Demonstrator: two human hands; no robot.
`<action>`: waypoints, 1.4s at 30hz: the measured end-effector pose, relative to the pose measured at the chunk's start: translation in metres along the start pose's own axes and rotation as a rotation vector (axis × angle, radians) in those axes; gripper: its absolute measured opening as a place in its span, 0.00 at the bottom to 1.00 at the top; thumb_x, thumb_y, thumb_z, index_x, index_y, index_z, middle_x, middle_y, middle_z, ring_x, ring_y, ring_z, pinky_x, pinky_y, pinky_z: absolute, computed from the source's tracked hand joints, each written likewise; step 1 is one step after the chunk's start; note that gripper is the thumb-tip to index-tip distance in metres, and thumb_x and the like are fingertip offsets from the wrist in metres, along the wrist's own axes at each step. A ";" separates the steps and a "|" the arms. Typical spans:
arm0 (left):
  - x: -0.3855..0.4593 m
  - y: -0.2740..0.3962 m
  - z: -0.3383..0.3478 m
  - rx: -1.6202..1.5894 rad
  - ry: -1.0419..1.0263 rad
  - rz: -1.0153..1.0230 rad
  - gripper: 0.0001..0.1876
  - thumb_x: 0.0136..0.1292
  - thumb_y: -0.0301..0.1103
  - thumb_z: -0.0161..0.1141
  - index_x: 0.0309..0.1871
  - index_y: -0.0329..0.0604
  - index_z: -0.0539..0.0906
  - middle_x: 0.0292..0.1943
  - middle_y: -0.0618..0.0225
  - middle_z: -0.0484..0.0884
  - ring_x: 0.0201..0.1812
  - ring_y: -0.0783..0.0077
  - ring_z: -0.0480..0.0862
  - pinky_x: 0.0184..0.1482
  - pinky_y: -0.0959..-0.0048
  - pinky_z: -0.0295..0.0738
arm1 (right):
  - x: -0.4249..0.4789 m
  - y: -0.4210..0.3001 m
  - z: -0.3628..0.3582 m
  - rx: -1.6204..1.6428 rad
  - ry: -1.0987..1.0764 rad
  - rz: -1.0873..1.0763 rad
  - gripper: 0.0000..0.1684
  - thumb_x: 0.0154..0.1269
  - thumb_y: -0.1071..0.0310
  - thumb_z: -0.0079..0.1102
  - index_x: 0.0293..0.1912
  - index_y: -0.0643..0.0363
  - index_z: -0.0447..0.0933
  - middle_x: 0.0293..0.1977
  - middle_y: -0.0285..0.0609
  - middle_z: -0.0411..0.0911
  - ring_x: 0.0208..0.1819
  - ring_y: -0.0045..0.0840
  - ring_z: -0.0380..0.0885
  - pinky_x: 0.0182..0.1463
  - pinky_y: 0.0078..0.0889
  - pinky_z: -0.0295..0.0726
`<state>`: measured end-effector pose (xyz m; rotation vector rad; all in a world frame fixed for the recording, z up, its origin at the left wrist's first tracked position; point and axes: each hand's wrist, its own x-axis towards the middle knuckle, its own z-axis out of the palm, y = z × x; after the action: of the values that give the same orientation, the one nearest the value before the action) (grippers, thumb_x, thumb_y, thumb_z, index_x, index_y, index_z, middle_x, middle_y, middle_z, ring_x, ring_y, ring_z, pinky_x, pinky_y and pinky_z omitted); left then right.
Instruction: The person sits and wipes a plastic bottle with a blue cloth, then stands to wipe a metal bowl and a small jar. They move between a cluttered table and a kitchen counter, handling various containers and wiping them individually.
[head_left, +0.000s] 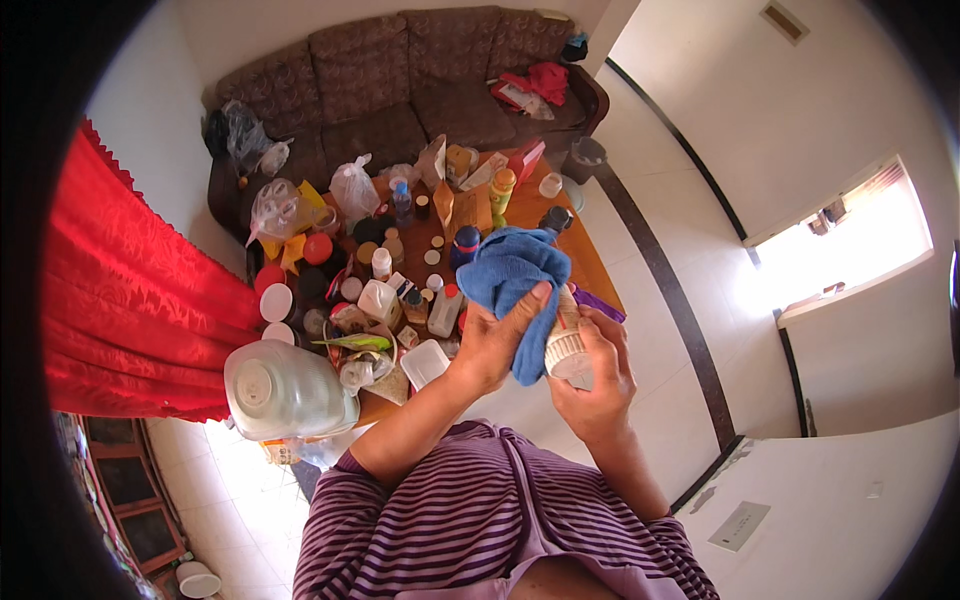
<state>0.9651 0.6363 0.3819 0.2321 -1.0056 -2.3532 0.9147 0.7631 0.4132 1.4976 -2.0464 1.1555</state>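
Observation:
My left hand (491, 341) grips a bunched blue cloth (517, 266) and presses it around an off-white bottle (564, 315). The bottle is tilted, its ribbed lid (568, 352) facing down towards me. My right hand (604, 367) has its fingers around the lid end of the bottle. Cloth covers the upper part of the bottle, so its far end is hidden. Both hands are raised in front of my chest, over the near right part of a cluttered wooden table (589, 259).
Bottles, jars and bags crowd the table, among them a large clear plastic container (281, 390), a white tub (425, 365) and a yellow-green bottle (502, 191). Beyond stands a brown sofa (367, 67). A red curtain (142, 292) hangs at left; a dark bin (585, 157) stands right.

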 end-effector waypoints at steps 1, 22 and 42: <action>0.000 0.001 0.002 -0.029 0.027 0.008 0.16 0.67 0.32 0.61 0.55 0.42 0.72 0.45 0.66 0.79 0.44 0.72 0.82 0.47 0.73 0.80 | -0.001 0.001 0.001 0.012 0.001 -0.004 0.36 0.42 0.82 0.70 0.54 0.63 0.69 0.50 0.55 0.75 0.50 0.45 0.78 0.52 0.39 0.79; -0.012 -0.004 -0.010 -0.112 0.139 -0.192 0.18 0.66 0.38 0.63 0.56 0.44 0.74 0.47 0.67 0.80 0.47 0.73 0.81 0.49 0.71 0.80 | -0.010 0.007 0.004 0.056 -0.189 0.052 0.38 0.45 0.87 0.63 0.58 0.60 0.65 0.58 0.52 0.69 0.59 0.46 0.71 0.60 0.41 0.74; -0.024 0.004 -0.041 -0.130 0.075 -0.464 0.20 0.65 0.39 0.64 0.56 0.43 0.74 0.48 0.67 0.81 0.47 0.73 0.83 0.48 0.73 0.82 | -0.012 0.007 0.020 0.115 -0.335 0.099 0.35 0.45 0.84 0.62 0.56 0.62 0.68 0.55 0.51 0.71 0.53 0.48 0.72 0.57 0.46 0.73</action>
<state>1.0017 0.6224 0.3550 0.5491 -0.8248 -2.7872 0.9165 0.7554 0.3900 1.7641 -2.3285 1.1389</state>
